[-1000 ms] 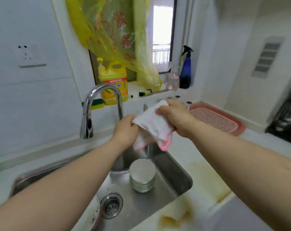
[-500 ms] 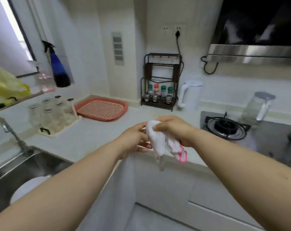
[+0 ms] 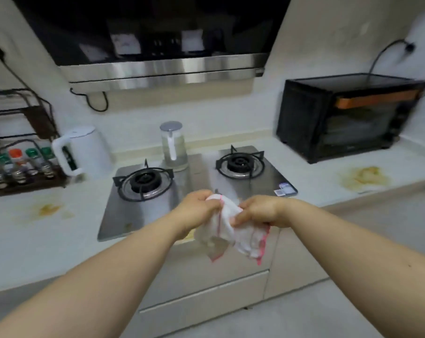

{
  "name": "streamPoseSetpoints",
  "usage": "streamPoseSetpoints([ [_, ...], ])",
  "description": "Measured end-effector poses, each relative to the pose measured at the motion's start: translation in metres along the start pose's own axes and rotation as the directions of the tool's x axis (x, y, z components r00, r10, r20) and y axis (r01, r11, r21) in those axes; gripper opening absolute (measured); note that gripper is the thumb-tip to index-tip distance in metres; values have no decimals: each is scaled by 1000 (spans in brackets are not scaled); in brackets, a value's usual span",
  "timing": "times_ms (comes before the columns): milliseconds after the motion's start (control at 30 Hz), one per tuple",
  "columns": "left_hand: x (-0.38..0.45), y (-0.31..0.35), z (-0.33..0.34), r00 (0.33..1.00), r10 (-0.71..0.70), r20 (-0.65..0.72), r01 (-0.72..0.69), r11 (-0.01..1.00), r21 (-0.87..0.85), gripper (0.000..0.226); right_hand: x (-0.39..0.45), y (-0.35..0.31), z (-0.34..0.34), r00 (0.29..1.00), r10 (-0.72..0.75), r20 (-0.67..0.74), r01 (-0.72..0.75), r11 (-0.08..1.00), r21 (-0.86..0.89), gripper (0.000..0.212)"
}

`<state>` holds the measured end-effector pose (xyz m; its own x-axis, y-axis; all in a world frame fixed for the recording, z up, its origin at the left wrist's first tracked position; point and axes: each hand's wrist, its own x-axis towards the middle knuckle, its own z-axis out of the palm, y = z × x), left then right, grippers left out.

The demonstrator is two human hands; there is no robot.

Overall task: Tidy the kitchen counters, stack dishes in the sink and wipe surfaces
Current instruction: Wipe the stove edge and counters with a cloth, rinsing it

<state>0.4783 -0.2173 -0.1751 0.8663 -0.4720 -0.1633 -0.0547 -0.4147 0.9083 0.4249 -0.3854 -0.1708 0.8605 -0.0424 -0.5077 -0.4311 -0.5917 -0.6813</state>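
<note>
Both hands, the left hand [image 3: 197,208] and right hand [image 3: 262,211], pinch a white cloth [image 3: 227,231] with pink hem, bunched in the air above the worktop's [image 3: 48,242] front edge; it looks soft, limp and light, best gathered by its edges. Beyond lie the smooth steel hob [image 3: 189,189], its 2 burners, and yellow stains [image 3: 363,179] toward the right end

Both arms outstretched, left hand [image 3: 197,209] and right hand [image 3: 260,211] clenched

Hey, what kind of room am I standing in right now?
Most likely a home kitchen: a two-burner gas stove set into the counter, a range hood above it, and a white electric kettle beside a black countertop oven.
</note>
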Motion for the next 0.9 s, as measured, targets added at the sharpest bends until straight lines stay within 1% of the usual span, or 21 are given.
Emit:
streamPoseSetpoints([
  [33, 16, 17, 29, 999, 13, 32, -12, 1000, -3, 22, -7, 26, -24, 998, 38, -45, -38, 999, -10, 38],
  [67, 27, 27, 48, 999, 19, 36, -18, 1000, -17, 21, -13, 43, -40, 989, 74, -125, -79, 996, -39, 39],
  [100, 39, 40, 68, 998, 22, 51, -21, 999, -28, 19, -19, 63, -56, 964, 107, -243, -119, 992, -37, 41],
  [133, 51, 49, 82, 997, 30, 69, -26, 998, -53, 16, -24, 79, -69, 932, 130, -338, -138, 990, 0, 47],
  [167, 62, 57, 96, 995, 36, 96, -29, 997, -77, 12, -25, 97, -80, 911, 167, -378, -149, 986, 76, 54],
  [200, 76, 68, 116, 989, 50, 139, -36, 994, -104, 9, -27, 117, -91, 906, 213, -367, -161, 973, 166, 61],
  [267, 97, 80, 144, 981, 51, 188, -21, 987, -159, 22, -26, 143, -101, 928, 252, -275, -170, 942, 289, 75],
  [300, 108, 86, 159, 974, 56, 219, -12, 980, -197, 23, -25, 155, -106, 940, 247, -234, -164, 932, 324, 77],
  [333, 118, 95, 174, 964, 72, 255, -12, 973, -229, 16, -23, 162, -113, 949, 225, -219, -141, 928, 344, 72],
  [367, 128, 101, 187, 951, 87, 297, -7, 966, -260, 9, -22, 166, -119, 956, 191, -221, -104, 930, 353, 62],
  [433, 154, 114, 217, 922, 109, 373, 8, 954, -299, 11, -18, 177, -139, 949, 167, -268, -58, 926, 373, 39],
  [500, 176, 125, 238, 907, 133, 400, 4, 946, -325, 13, -14, 190, -162, 925, 206, -319, -67, 915, 398, 30],
  [567, 206, 136, 257, 922, 144, 358, -26, 949, -314, 24, -10, 206, -193, 900, 285, -329, -127, 895, 427, 27],
  [633, 234, 146, 272, 947, 166, 276, -104, 968, -228, 30, -11, 216, -221, 888, 330, -320, -133, 851, 508, 23],
  [667, 246, 151, 279, 953, 167, 251, -118, 973, -201, 28, -12, 220, -232, 883, 325, -339, -90, 826, 557, 21],
  [700, 260, 156, 291, 957, 157, 246, -114, 977, -181, 24, -12, 227, -245, 870, 317, -379, -14, 782, 623, 20],
  [767, 280, 162, 314, 958, 92, 272, -57, 989, -134, 15, -14, 236, -263, 835, 297, -464, 197, 627, 754, 19],
  [833, 288, 172, 349, 913, 33, 406, -20, 999, -37, 12, -20, 253, -284, 771, 340, -539, 359, 467, 808, 19],
  [900, 283, 187, 379, 833, 6, 553, -27, 999, 30, 12, -29, 267, -304, 707, 405, -580, 485, 319, 814, 24],
])
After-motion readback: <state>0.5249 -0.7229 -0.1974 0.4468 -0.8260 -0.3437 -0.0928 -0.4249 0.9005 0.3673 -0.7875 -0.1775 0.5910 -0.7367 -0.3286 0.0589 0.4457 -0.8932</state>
